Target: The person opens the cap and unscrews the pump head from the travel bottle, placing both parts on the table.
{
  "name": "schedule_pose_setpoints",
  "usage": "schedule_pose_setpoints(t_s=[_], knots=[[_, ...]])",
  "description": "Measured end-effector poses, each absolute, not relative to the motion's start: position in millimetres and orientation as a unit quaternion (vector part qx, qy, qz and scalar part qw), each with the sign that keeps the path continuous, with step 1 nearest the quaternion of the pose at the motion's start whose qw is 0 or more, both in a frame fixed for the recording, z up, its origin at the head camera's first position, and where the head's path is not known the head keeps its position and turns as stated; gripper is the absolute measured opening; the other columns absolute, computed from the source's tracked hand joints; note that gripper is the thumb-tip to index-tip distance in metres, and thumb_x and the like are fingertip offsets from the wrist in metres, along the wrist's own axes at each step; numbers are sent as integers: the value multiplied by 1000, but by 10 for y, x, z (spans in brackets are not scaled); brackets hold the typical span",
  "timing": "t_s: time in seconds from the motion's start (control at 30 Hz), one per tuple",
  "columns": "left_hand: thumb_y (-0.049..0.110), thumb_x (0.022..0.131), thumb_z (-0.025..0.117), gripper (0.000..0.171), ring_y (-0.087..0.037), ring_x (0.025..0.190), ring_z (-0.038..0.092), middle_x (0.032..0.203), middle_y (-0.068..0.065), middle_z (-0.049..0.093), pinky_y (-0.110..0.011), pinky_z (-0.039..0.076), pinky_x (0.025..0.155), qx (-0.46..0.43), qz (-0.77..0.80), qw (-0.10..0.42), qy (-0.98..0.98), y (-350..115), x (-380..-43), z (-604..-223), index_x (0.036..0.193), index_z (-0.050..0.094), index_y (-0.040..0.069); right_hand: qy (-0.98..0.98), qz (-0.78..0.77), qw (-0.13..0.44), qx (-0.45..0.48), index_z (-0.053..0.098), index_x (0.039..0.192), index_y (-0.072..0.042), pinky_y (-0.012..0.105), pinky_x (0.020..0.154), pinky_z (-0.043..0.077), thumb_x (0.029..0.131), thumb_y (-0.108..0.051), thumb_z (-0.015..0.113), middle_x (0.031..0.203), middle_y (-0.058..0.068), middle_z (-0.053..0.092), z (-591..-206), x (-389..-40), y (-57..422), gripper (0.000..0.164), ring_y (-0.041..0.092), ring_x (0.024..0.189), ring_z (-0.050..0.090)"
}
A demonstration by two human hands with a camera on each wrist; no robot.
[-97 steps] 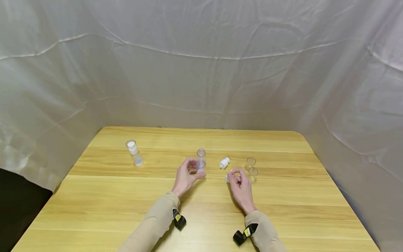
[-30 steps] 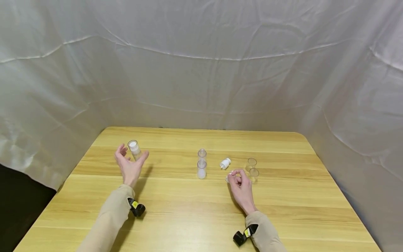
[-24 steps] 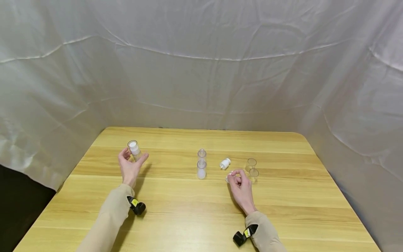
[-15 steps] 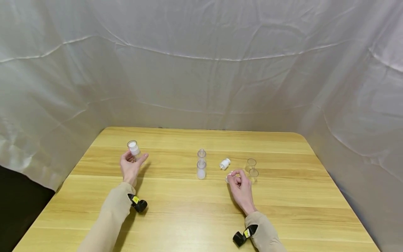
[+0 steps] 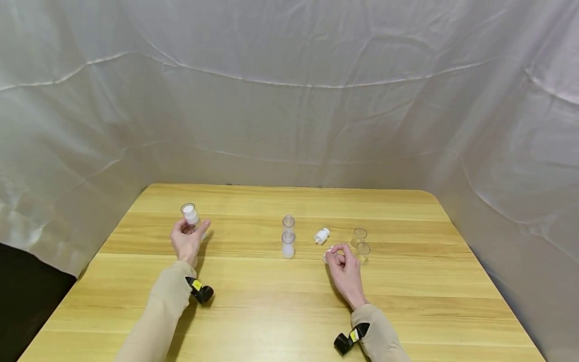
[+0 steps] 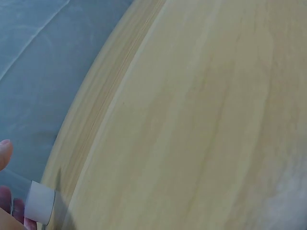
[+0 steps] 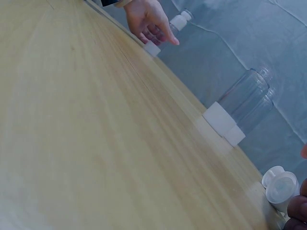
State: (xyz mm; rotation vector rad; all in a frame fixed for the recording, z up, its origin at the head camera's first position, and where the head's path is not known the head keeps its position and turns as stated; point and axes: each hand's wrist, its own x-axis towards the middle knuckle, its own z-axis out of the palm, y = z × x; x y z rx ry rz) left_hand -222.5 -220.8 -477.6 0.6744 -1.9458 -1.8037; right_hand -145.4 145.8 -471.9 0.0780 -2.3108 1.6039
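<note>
On the table [image 5: 271,311] | left hand [image 5: 187,245] grips bottle [image 5: 192,216] | right hand [image 5: 345,271] pinches white fitting [image 7: 282,189] | fitting's round face: right wrist view only

No text, brand or number can be read in any view. A small yellow label [image 5: 197,285] sits on the black left wrist camera [image 5: 205,294], and a small yellow-and-white label [image 5: 354,334] sits on the black right wrist camera [image 5: 343,344]; any marks on either are too small to make out.
</note>
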Motion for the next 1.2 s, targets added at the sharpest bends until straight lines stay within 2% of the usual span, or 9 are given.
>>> schedule_pose_setpoints(t_s=[0.2,0.33,0.47,0.63,1.0,1.2], knots=[[13,86,79,62,-5,96,51,123,-9,57,-14,45,87,252,-645,211,-689,-2183,-2229,-4778,138,50,-3,-807,562,180,22,59,91,3,15,55,28,91,4,62,51,-9,30,-4740,-1458,1444,4,-6,48,26],[14,86,80,59,-6,98,51,117,-3,56,-16,46,88,258,-644,222,-685,-2157,-2214,-4777,136,52,-1,-804,566,182,21,59,90,1,14,52,25,93,2,61,51,-10,30,-4742,-1459,1444,3,-7,47,26],[15,85,81,52,-7,95,52,109,-1,56,-11,47,81,252,-636,243,-687,-2121,-2173,-4787,128,55,-1,-802,572,172,21,59,91,0,14,49,23,96,0,58,51,-9,31,-4736,-1455,1452,5,-6,47,27],[13,83,82,49,-5,91,53,108,-6,60,-5,46,73,238,-628,258,-694,-2049,-2113,-4775,123,57,-2,-804,573,157,18,60,94,0,14,51,27,99,-3,55,50,-8,34,-4718,-1447,1467,8,-3,48,32],[15,82,83,48,-13,92,53,108,-13,63,-8,43,69,220,-596,242,-733,-1772,-1941,-4711,119,59,-4,-811,562,160,18,60,95,2,13,52,27,100,-4,54,50,-8,36,-4702,-1440,1476,10,-2,49,32],[16,82,83,47,-10,90,54,109,-14,63,-10,46,68,201,-597,212,-747,-1618,-1840,-4677,119,60,-2,-812,559,165,21,60,95,3,13,51,26,100,-4,54,50,-8,34,-4710,-1442,1471,10,-2,48,31]])
